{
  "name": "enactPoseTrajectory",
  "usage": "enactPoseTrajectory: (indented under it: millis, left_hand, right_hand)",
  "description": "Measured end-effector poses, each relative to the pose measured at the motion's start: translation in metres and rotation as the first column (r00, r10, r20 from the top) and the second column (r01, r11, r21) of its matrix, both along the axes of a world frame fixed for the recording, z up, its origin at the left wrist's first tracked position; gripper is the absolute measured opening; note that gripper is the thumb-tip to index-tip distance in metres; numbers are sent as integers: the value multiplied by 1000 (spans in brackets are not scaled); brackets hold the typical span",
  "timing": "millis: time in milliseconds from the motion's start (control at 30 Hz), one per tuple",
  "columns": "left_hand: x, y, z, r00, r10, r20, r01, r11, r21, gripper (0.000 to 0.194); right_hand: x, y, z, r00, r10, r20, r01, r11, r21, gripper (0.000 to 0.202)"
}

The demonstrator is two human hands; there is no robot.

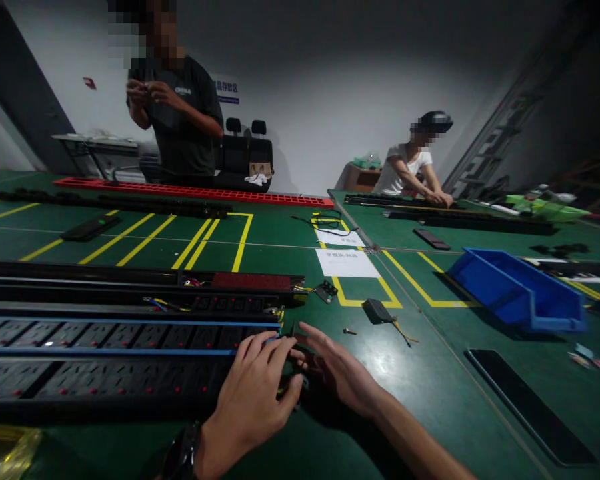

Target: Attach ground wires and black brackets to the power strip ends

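A long black power strip (130,340) with blue edges, several sockets and small red switches lies on the green table (480,413). My left hand (255,387), a dark watch on its wrist, is curled over the strip's right end. Against that same end is my right hand (337,367), its index finger stretched out and its other fingers bent in. A small dark piece (293,330) sticks up by the right index fingertip; its kind is unclear. Coloured wires show beside the fingers. The fingers hide most of the strip's end.
Beyond the strip lie an opened strip housing (250,281), a black module with wires (377,311) and a screw (349,331). To the right are a blue bin (520,287) and a phone-like dark slab (530,403). Two people (187,120) work across the table.
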State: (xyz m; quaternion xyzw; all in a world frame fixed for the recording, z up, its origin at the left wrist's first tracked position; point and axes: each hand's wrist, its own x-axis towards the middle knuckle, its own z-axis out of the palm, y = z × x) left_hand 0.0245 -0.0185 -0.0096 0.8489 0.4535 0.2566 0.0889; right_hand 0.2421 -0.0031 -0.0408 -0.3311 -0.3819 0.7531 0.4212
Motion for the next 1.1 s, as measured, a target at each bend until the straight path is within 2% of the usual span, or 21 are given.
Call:
enactPoseTrajectory:
  millis: [133,333,467,567,633,667,700,767,800,867,900,933,1000,1100]
  left_hand:
    - [0,1,-1,1000,-19,-15,20,999,35,49]
    - [0,3,-4,999,8,-32,-5,996,85,40]
    - [0,5,-7,999,22,-42,-16,992,129,37]
    - [-1,5,-8,999,27,-32,-22,988,150,36]
    - [-1,5,-7,999,24,-21,-20,987,157,35]
    - [-1,5,-6,1000,23,-16,-20,987,160,34]
    - [-2,5,-6,1000,22,-12,-20,986,163,34]
    - [-2,5,-5,1000,24,-9,-22,985,174,34]
    - [-2,5,-5,1000,25,-10,-23,984,177,34]
    - [-2,5,-4,1000,28,-14,-25,984,179,33]
    - [-2,5,-4,999,30,-15,-27,984,177,33]
    - [-2,5,-4,999,33,-16,-29,984,175,32]
    - [-2,5,-5,999,35,-12,-32,985,171,31]
    - [-2,5,-5,1000,29,-2,-28,986,164,30]
  right_hand:
    - [0,0,4,1000,1,13,-1,1000,12,67]
    - [-5,-1,4,998,-59,-36,60,998,14,67]
    - [-2,1,-1,981,-195,-24,195,981,12,62]
    - [12,10,-6,919,-387,74,384,922,53,57]
    - [29,17,-8,816,-520,252,497,854,156,50]
    - [38,20,-8,732,-571,372,511,821,254,45]
    - [48,22,-9,623,-606,495,471,796,381,39]
    - [65,24,-9,345,-667,661,257,744,617,30]
    - [71,24,-9,202,-682,703,123,729,673,28]
    - [79,23,-10,-28,-675,738,-97,736,670,25]
    - [81,22,-11,-105,-658,746,-168,751,639,22]
    - [82,22,-12,-157,-641,751,-217,765,607,19]
    - [81,22,-14,-200,-625,754,-275,775,569,16]
    - [78,21,-15,-160,-630,760,-300,765,570,16]
